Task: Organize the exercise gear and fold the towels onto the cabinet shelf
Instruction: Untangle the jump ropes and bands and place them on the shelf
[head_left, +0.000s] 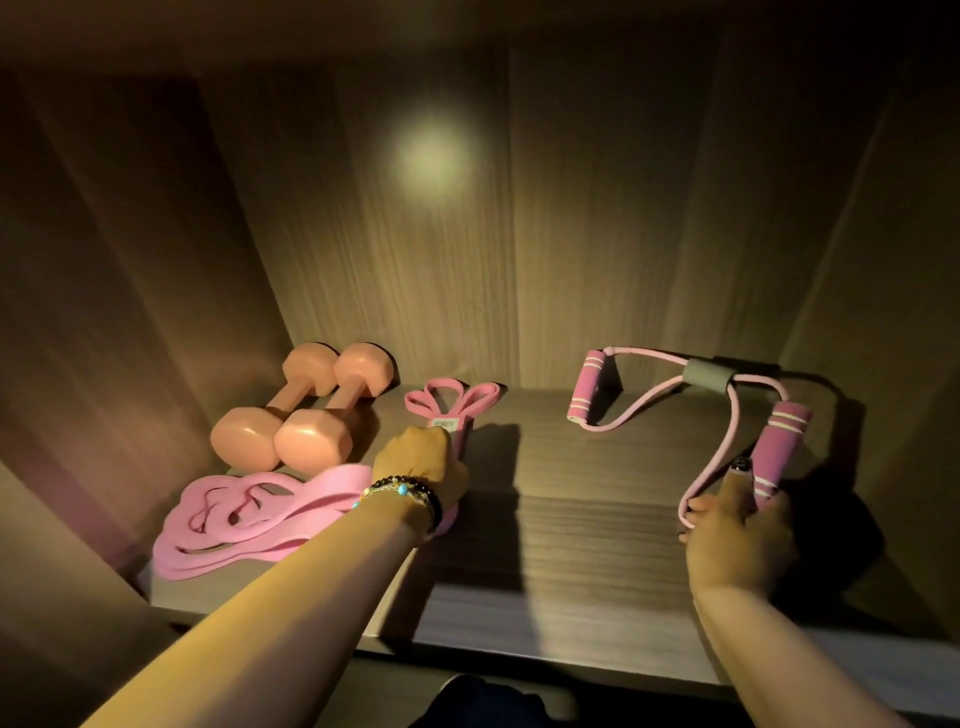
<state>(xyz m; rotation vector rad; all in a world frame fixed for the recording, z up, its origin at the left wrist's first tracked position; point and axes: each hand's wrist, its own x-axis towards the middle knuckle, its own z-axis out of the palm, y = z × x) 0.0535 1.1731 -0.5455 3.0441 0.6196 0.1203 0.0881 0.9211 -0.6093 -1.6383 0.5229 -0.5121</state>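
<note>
Pink band (451, 410) curled in L hand (421, 460) grip | R hand (737, 535) grips puller handle (776, 452) | both arms extended onto shelf (571, 519)

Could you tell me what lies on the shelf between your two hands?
Nothing: the head view shows only bare shelf between the left hand and right hand.

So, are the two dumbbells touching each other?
Touching. The head view shows the left dumbbell and right dumbbell pressed side by side at their near heads, no gap.

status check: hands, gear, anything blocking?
Left hand grips small pink band. Right hand grips pull-rope handle. Dumbbells at shelf's back left. Nothing blocking.
</note>
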